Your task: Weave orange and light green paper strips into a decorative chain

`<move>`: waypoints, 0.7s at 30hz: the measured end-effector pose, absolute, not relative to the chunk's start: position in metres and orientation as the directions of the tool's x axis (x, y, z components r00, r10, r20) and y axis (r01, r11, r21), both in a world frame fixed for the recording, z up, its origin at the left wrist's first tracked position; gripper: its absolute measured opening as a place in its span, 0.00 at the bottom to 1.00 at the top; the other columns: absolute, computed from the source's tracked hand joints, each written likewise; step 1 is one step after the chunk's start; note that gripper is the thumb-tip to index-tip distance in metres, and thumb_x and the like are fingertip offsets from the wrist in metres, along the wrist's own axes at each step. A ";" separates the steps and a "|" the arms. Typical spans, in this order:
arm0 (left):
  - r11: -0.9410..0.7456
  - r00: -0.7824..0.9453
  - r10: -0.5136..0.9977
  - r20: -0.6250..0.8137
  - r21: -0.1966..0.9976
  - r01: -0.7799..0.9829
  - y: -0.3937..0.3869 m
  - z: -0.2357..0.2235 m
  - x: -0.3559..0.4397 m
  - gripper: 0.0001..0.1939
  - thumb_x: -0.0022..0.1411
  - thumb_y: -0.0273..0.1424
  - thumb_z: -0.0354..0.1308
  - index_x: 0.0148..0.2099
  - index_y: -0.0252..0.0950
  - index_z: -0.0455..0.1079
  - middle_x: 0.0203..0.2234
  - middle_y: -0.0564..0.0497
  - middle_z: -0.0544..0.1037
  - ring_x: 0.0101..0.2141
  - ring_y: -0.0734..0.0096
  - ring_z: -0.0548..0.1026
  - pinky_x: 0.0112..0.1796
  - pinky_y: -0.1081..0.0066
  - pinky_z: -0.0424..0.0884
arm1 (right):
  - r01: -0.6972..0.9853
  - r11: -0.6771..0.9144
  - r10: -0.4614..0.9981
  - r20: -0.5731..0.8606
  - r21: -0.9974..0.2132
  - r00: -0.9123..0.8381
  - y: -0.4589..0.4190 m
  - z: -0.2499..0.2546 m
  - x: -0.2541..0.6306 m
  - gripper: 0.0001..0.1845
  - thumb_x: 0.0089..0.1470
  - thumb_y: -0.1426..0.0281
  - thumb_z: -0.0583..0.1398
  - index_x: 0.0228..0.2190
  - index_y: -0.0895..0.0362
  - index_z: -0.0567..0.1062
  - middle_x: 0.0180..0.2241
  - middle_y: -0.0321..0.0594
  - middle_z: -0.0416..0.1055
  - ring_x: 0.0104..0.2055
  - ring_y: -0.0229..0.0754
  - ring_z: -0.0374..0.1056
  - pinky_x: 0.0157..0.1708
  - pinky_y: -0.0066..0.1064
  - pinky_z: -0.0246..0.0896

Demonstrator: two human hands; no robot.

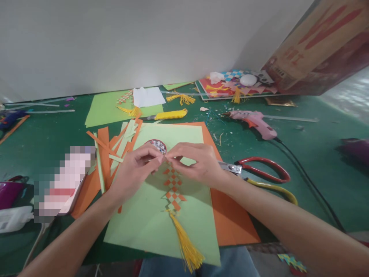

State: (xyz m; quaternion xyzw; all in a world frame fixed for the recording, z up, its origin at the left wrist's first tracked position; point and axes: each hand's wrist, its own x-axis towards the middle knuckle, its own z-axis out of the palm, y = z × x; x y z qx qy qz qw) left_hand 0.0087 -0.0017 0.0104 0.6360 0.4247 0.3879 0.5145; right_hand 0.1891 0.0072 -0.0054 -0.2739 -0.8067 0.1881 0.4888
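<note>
A woven strip of orange and pale green paper (173, 181) lies on a light green sheet (138, 227), a yellow tassel (187, 244) hanging from its near end. At the strip's far end my left hand (141, 165) and my right hand (197, 163) meet, thumb and finger pinched together on each. Whatever is between the fingertips is too small to make out. Just beyond them sits a small round dish with a red rim (157, 145), partly covered by my left hand and holding small black-and-white pieces.
Orange sheets (230, 219) lie beneath the green one. Red-and-yellow-handled scissors (265, 169) rest beside my right forearm; farther off are a pink glue gun (253, 119) with its cord and a yellow cutter knife (171, 114). Cut paper strips (103, 154) and a phone (67, 181) lie left.
</note>
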 end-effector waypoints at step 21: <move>-0.215 0.291 0.947 0.135 0.939 0.267 0.001 0.016 0.011 0.06 0.55 0.30 0.59 0.26 0.38 0.72 0.26 0.52 0.73 0.27 0.73 0.68 0.27 0.72 0.64 | 0.298 0.793 0.609 0.679 -0.532 -0.409 0.009 -0.006 0.192 0.09 0.52 0.79 0.54 0.27 0.57 0.72 0.24 0.36 0.72 0.24 0.31 0.65 0.25 0.23 0.62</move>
